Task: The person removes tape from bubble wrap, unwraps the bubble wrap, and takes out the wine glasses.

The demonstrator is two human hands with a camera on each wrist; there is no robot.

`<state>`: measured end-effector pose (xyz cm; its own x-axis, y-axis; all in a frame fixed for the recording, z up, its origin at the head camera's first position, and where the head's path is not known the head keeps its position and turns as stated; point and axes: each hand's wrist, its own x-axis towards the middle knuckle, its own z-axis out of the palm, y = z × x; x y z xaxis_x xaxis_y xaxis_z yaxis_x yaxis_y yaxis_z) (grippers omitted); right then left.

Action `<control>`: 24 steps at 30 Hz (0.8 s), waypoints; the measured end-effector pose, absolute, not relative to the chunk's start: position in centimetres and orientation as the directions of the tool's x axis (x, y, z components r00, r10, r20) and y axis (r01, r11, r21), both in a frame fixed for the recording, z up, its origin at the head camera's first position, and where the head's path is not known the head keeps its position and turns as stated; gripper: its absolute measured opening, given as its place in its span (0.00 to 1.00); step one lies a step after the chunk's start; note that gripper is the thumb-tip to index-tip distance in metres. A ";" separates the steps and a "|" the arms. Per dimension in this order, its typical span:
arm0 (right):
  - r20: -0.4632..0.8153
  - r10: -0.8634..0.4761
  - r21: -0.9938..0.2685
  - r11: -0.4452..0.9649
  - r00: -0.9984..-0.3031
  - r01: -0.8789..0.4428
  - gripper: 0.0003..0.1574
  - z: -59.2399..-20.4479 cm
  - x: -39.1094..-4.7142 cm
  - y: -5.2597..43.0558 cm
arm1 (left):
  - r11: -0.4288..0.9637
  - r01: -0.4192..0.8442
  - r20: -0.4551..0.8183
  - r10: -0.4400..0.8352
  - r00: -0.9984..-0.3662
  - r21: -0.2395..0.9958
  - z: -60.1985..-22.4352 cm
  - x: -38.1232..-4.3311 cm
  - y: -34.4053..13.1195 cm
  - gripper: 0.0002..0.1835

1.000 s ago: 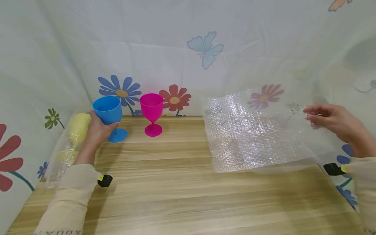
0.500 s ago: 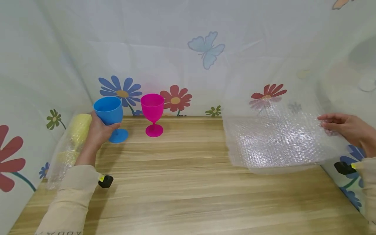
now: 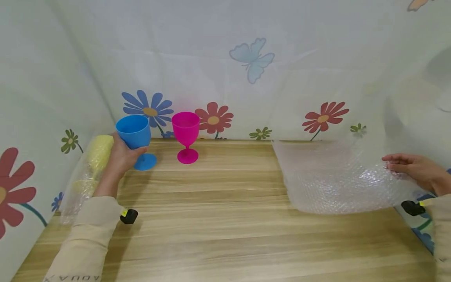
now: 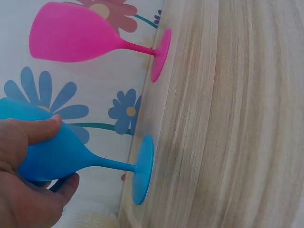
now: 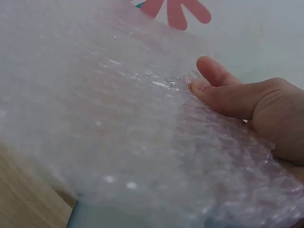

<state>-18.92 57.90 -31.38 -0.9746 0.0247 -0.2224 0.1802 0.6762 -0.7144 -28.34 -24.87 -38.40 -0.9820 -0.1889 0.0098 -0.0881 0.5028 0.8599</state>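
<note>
My left hand [image 3: 124,156] grips the bowl of a blue plastic goblet [image 3: 135,131] at the back left; the goblet's round foot is down by the tabletop. In the left wrist view, thumb and fingers wrap the blue bowl [image 4: 57,152] from both sides. A pink goblet [image 3: 186,131] stands upright just right of it. Over at the right, my right hand [image 3: 421,170] pinches the edge of a clear bubble wrap sheet [image 3: 327,180], which spreads leftward over the table. The right wrist view shows thumb and forefinger pressed onto the bubble wrap [image 5: 133,123].
At the far left, a yellow goblet [image 3: 100,150] lies within bubble wrap, partly behind my left arm. The wood-grain table [image 3: 225,227] is bounded by white flower-print curtains [image 3: 197,58] at the back and both sides.
The bubble wrap has moved right and sunk lower toward the table, flattening out. My right hand moved right and down with it. My left hand keeps its grip on the blue goblet.
</note>
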 end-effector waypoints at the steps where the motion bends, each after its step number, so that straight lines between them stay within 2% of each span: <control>1: -0.227 0.020 -0.698 0.694 -0.974 0.177 0.14 -31.5 -19.0 58.0 | 0.503 -0.088 0.009 -0.187 -0.982 0.860 -38.4 -28.3 -24.8 0.56; 4: -0.246 0.006 -0.670 0.721 -0.969 0.175 0.21 -31.9 -19.5 57.9 | 0.503 -0.085 0.009 -0.181 -0.983 0.860 -38.4 -28.3 -24.9 0.56; 7: -0.253 -0.001 -0.660 0.731 -0.968 0.171 0.20 -32.0 -19.8 57.6 | 0.505 -0.083 0.010 -0.179 -0.984 0.859 -38.6 -28.4 -25.0 0.56; 9: -0.260 0.003 -0.641 0.748 -0.966 0.175 0.25 -32.0 -19.9 57.3 | 0.506 -0.085 0.008 -0.179 -0.984 0.858 -38.7 -28.5 -25.0 0.56; 12: -0.261 0.007 -0.605 0.778 -0.965 0.169 0.28 -32.2 -20.2 57.0 | 0.509 -0.088 0.007 -0.182 -0.983 0.856 -38.7 -28.6 -25.0 0.55; 24: -0.194 -0.015 -0.511 0.855 -0.981 0.088 0.25 -33.3 -20.4 56.3 | 0.503 -0.071 0.020 -0.172 -0.985 0.861 -38.8 -28.6 -25.1 0.55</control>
